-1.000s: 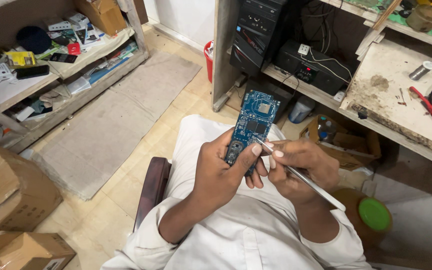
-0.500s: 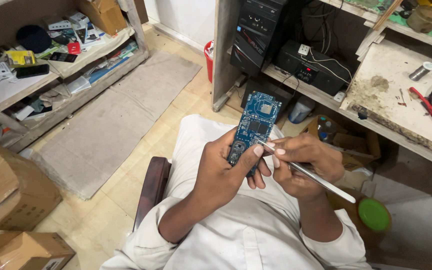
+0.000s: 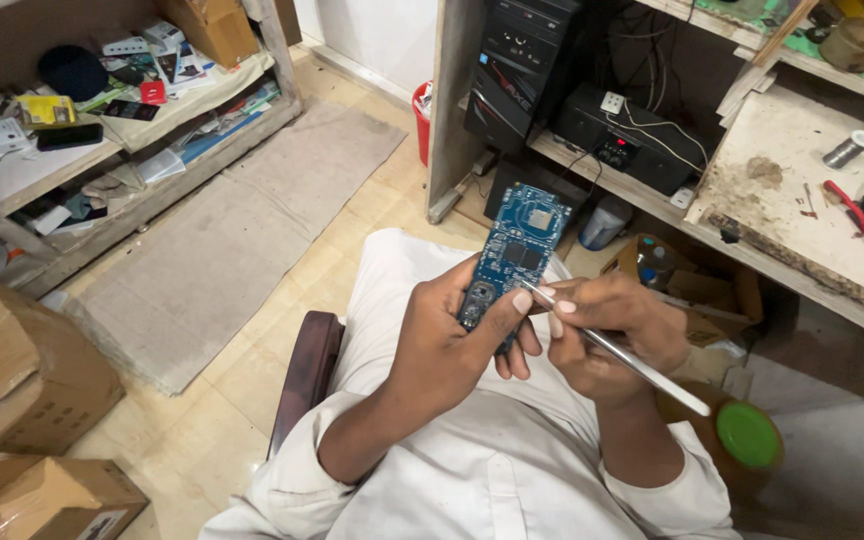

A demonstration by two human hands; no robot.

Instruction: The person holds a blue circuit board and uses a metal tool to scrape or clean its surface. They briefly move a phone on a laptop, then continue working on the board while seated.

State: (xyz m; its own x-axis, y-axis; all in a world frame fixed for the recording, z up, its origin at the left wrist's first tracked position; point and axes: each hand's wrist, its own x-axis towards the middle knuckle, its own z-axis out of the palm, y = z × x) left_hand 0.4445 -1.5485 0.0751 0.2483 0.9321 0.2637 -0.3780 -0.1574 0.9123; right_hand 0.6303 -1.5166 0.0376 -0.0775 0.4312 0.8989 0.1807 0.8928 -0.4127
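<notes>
At the frame's centre, the left hand (image 3: 452, 345) clamps a light, stiff, fragile blue circuit board (image 3: 512, 250) by its lower end; the right hand (image 3: 612, 335) pinches metal tweezers (image 3: 617, 352).

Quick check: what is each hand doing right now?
Left hand: closed on the blue circuit board.
Right hand: closed on a thin metal tool, tip at the board's lower end.

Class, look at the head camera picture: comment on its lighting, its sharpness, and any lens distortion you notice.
Head view: soft, even light with no harsh glare; the blue circuit board, left hand and right hand with the metal tool look sharp; wide-angle distortion tilts the shelf post and the straight lines near the edges; the recess around the black computer tower lies in shadow.
</notes>
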